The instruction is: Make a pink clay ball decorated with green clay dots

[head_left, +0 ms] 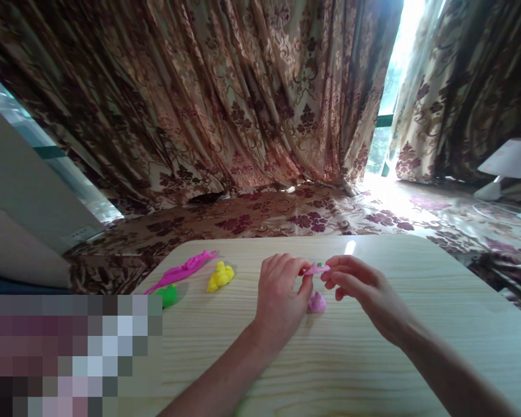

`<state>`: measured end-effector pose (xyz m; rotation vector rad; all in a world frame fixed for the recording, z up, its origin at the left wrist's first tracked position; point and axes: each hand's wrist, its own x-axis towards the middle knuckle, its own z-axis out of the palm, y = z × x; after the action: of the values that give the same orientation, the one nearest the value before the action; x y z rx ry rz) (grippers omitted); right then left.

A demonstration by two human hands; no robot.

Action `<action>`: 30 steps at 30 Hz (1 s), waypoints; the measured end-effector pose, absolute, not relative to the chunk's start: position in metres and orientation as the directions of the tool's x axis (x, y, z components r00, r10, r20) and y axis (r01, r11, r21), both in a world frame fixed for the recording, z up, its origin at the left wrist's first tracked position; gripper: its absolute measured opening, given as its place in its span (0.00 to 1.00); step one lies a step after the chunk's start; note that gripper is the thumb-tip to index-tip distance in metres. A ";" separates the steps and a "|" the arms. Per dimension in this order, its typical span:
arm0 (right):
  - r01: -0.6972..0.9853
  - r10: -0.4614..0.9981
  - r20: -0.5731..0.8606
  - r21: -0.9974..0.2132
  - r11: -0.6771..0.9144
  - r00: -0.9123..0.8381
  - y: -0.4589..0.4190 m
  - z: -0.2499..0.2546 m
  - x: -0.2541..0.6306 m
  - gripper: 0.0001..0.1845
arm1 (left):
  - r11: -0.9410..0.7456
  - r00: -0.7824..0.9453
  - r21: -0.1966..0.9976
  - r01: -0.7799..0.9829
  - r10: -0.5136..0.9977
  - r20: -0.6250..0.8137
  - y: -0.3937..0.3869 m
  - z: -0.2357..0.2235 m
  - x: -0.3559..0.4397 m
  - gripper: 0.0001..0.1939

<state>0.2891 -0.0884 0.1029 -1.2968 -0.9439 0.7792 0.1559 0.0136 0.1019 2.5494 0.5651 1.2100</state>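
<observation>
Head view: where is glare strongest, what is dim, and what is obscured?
Head view: glare whitens the window gap and patterned cloth below; head view: the right-hand curtain falls dark; head view: mosaic blocks hide the lower-left corner; head view: the pink piece shows too small for fine detail.

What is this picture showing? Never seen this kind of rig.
There's no machine: these are a person's bare hands, seen from one head-worn camera looking forward and down. The left hand pinches a flat, pale-pink, clay-like piece bearing a small green dot; the right hand is at its other edge. On the pale wood-grain table lie a pale-pink clay-like lump, a bumpy yellow clay-like lump, a long bright-pink clay-like strip and a green clay-like lump.
</observation>
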 end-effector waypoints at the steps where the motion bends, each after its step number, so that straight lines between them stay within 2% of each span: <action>1: 0.014 0.889 0.120 -0.992 0.127 0.442 -0.089 0.103 0.290 0.10 | -0.903 0.590 0.366 0.227 0.426 0.686 0.014 0.100 0.156 0.03; 3: 0.005 0.880 0.101 -0.994 0.112 0.464 -0.088 0.102 0.293 0.11 | -0.918 0.623 0.334 0.211 0.390 0.678 0.014 0.094 0.157 0.03; 5: 0.012 0.880 0.083 -0.996 0.087 0.467 -0.087 0.098 0.296 0.11 | -0.910 0.651 0.361 0.206 0.403 0.643 0.013 0.088 0.156 0.04; 10: -0.027 0.909 -0.003 -1.000 0.009 0.418 -0.085 0.088 0.305 0.07 | -0.767 0.684 0.594 0.242 0.569 0.457 0.017 0.077 0.152 0.14; 18: -0.027 0.919 -0.136 -0.990 -0.135 0.369 -0.084 0.079 0.304 0.08 | -0.581 0.781 0.781 0.229 0.588 0.209 0.021 0.075 0.144 0.25; 30: 0.058 0.878 -0.131 -0.982 -0.177 0.459 -0.081 0.077 0.300 0.09 | -0.477 0.793 0.858 0.193 0.590 0.150 0.021 0.078 0.145 0.19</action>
<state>0.3002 -0.0813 0.0769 -1.5835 -0.8383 0.9107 0.1451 0.0212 0.0778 2.0509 0.5811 0.5397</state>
